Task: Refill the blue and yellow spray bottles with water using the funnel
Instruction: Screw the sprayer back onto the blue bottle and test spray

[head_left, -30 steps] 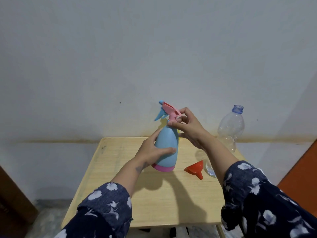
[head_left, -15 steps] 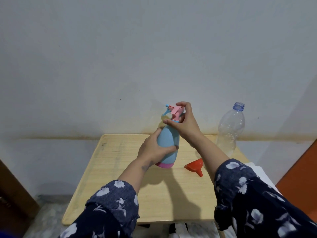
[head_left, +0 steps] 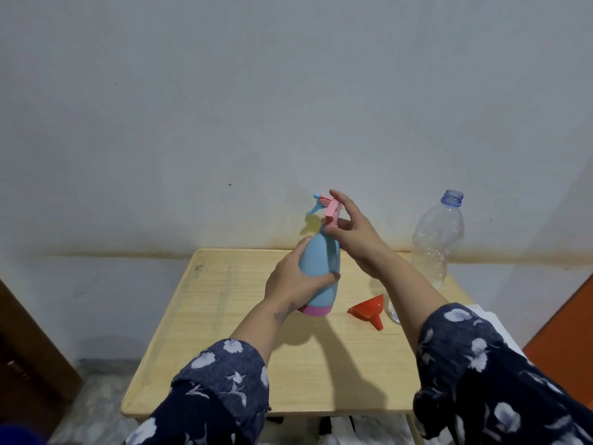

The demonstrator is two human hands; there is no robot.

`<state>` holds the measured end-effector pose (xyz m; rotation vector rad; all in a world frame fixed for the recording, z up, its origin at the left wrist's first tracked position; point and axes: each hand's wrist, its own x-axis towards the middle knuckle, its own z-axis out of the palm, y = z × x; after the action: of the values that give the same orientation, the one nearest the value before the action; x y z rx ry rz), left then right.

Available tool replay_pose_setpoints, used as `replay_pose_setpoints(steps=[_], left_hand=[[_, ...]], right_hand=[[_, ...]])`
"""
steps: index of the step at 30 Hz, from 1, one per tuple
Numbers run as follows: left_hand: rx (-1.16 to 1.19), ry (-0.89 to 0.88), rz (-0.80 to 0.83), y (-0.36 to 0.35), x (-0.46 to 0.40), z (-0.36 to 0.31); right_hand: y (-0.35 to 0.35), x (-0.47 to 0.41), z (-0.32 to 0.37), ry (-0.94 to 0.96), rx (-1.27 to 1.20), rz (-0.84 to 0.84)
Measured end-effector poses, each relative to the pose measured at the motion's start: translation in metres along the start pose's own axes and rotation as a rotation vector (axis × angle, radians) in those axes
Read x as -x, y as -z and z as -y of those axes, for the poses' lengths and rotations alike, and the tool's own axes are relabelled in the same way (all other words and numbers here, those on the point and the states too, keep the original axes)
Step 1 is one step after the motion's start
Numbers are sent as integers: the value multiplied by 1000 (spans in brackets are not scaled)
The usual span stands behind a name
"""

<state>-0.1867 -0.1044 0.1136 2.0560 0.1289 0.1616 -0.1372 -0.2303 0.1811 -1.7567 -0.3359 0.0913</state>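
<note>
Blue bottle (head_left: 321,268) in left hand (head_left: 293,284), right fingers (head_left: 333,232) at neck

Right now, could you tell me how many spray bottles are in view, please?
1: the blue spray bottle stands on the table, held by the left hand. No yellow one shows; it may be out of frame.

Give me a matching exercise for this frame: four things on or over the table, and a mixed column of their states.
Things:
1. blue spray bottle
2. red funnel
3. clear plastic bottle
4. right hand

States:
A. lying on its side on the wooden table
B. upright, uncapped, at the table's far right
C. at the pink spray head
D. upright, body held by the left hand

Pairs: 1-D, 2-A, 3-B, 4-C
</note>
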Motion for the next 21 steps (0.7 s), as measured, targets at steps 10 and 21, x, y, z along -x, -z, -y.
replay_pose_setpoints(steps=[10,21], left_hand=[[-60,38,-39,-17,-1,-1],[-35,47,35,-26,-5,1]], right_hand=[[8,-1,-5,-9,-1,25],[18,-13,-13,50,10,-119]])
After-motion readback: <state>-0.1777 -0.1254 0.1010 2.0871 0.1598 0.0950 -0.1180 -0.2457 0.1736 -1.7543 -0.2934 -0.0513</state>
